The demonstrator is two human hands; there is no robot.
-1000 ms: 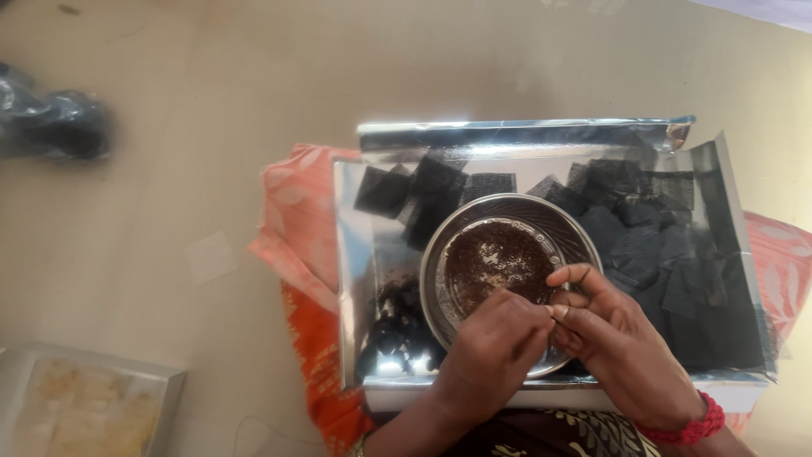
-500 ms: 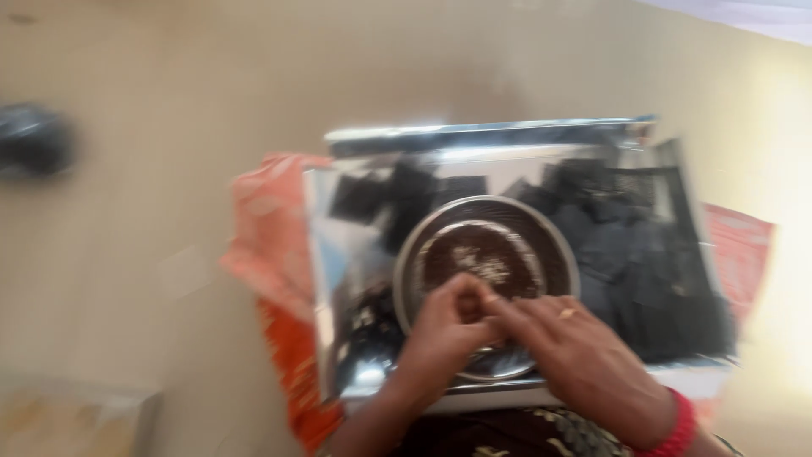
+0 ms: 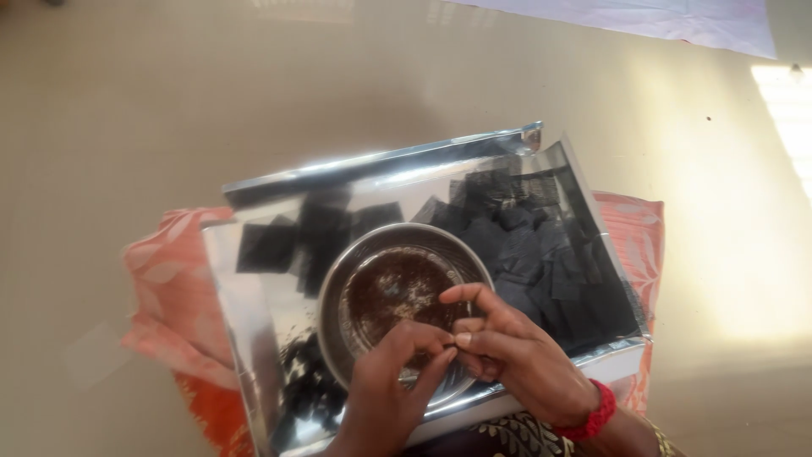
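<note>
Fingers (image 3: 446,337) of both hands met, pinching something tiny and probably light, hidden, at six o'clock over the steel bowl (image 3: 338,292) of brown powder (image 3: 389,292).

Hands (image 3: 457,364) over steel bowl (image 3: 402,296), perhaps pinching

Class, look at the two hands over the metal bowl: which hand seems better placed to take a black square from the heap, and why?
Probably the right hand: it lies beside the heap of black squares; the left hand sits farther away, over the metal bowl.
</note>
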